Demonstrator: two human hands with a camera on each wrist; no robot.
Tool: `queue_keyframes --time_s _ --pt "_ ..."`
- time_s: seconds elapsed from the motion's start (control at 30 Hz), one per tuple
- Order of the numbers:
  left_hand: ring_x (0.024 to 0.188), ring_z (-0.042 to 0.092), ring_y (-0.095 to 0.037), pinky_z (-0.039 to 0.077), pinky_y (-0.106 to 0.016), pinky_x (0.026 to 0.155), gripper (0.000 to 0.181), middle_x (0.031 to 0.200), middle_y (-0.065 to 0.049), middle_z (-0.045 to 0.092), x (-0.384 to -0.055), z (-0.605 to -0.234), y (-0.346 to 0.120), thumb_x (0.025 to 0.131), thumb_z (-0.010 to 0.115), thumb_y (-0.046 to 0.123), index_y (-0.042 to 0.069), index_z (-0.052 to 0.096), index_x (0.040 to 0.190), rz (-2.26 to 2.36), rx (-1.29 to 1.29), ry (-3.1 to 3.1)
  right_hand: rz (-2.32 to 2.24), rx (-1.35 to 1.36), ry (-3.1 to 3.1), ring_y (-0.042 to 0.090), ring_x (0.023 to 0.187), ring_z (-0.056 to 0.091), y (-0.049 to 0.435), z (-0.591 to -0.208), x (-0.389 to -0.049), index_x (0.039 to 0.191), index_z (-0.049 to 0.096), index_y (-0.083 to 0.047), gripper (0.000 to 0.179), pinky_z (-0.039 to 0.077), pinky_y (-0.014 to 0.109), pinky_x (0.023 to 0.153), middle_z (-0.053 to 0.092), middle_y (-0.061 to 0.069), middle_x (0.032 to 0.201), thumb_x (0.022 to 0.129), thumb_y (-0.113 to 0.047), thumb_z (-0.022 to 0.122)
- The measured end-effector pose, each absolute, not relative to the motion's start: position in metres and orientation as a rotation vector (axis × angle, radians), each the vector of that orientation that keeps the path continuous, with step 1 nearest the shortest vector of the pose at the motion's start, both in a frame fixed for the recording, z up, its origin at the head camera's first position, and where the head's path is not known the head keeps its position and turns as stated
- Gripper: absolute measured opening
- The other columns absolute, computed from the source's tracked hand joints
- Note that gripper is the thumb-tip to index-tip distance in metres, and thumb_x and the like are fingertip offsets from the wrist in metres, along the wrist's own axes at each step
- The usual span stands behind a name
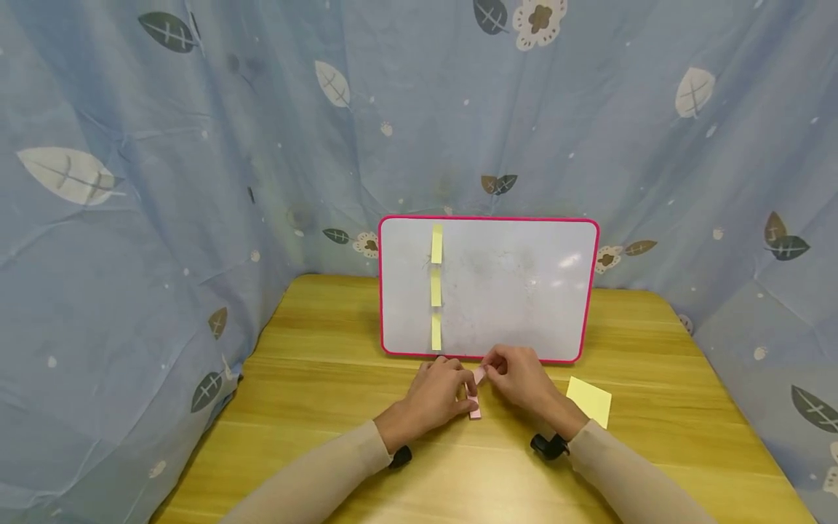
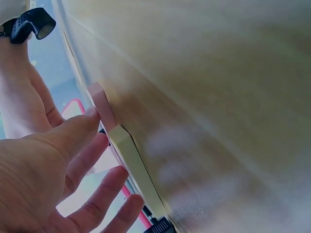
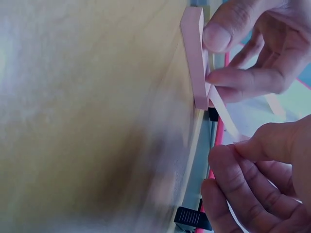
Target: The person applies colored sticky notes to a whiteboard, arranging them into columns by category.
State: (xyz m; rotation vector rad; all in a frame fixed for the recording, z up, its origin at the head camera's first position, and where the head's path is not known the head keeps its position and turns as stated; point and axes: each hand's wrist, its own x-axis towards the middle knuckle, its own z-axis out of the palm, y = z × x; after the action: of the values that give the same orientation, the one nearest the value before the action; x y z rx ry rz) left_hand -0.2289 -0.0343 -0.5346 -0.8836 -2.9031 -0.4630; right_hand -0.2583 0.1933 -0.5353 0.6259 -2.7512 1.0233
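Three yellow strips [image 1: 436, 287] up on whiteboard [image 1: 517, 291], no pink yet. Right hand [image 1: 520, 377], fingertips clamped on pink strip [image 1: 480, 375]; peel from pink pad [image 1: 475, 415] on table [image 1: 314, 349] looks unfinished. Left hand [image 1: 437, 391], fingers apart, touches pad.

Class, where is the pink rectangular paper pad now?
In the head view, the pad lies on the wood-grained table, in front of the pink-framed whiteboard, between the left hand, which touches it, and the right hand.
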Motion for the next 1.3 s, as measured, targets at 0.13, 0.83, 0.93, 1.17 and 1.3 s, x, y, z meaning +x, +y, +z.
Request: queue_keyframes --time_s 0.13,0.83,0.93,1.17,1.3 --pt "0.116 0.068 -0.019 0.056 -0.050 0.103 0.010 0.120 0.010 0.081 -0.228 -0.536 -0.031 0.100 0.095 0.041 0.035 0.088 0.096 -0.484 -0.877 -2.902 0.996 0.587 -2.759 0.006 0.081 0.073 0.196 -0.535 -0.261 0.102 0.087 -0.011 0.008 0.061 0.023 0.075 0.086 -0.003 0.091 0.103 -0.005 0.083" --pt "0.114 0.067 -0.017 0.056 -0.048 0.103 0.010 0.124 0.009 0.079 -0.228 -0.537 -0.027 0.100 0.096 0.037 0.035 0.089 0.092 -0.480 -0.872 -2.900 1.051 0.508 -2.645 0.010 0.078 0.079 0.212 -0.517 -0.265 0.102 0.087 -0.011 0.008 0.063 0.023 0.074 0.087 0.001 0.092 0.105 -0.004 0.083" --pt "0.115 0.066 -0.017 0.055 -0.050 0.105 0.012 0.123 0.009 0.078 -0.226 -0.535 -0.029 0.100 0.095 0.037 0.034 0.088 0.091 -0.494 -0.873 -2.905 1.065 0.520 -2.615 0.011 0.078 0.079 0.212 -0.513 -0.263 0.102 0.087 -0.011 0.009 0.064 0.023 0.073 0.087 0.001 0.092 0.104 -0.004 0.083" --pt "0.115 0.066 -0.017 0.054 -0.054 0.109 0.013 0.121 0.009 0.078 -0.223 -0.533 -0.029 0.101 0.095 0.037 0.033 0.088 0.091 -0.475 -0.874 -2.898 1.061 0.507 -2.562 0.013 0.077 0.081 0.213 -0.503 -0.260 0.105 0.086 -0.007 0.005 0.064 0.025 0.072 0.087 0.002 0.092 0.107 -0.008 0.082" --pt "0.115 0.067 -0.017 0.054 -0.053 0.109 0.012 0.120 0.010 0.078 -0.224 -0.532 -0.031 0.100 0.095 0.037 0.034 0.088 0.091 -0.460 -0.878 -2.893 1.068 0.506 -2.538 0.014 0.078 0.082 0.213 -0.498 -0.260 0.107 0.086 -0.006 0.006 0.064 0.025 0.072 0.087 0.002 0.094 0.108 -0.010 0.082"
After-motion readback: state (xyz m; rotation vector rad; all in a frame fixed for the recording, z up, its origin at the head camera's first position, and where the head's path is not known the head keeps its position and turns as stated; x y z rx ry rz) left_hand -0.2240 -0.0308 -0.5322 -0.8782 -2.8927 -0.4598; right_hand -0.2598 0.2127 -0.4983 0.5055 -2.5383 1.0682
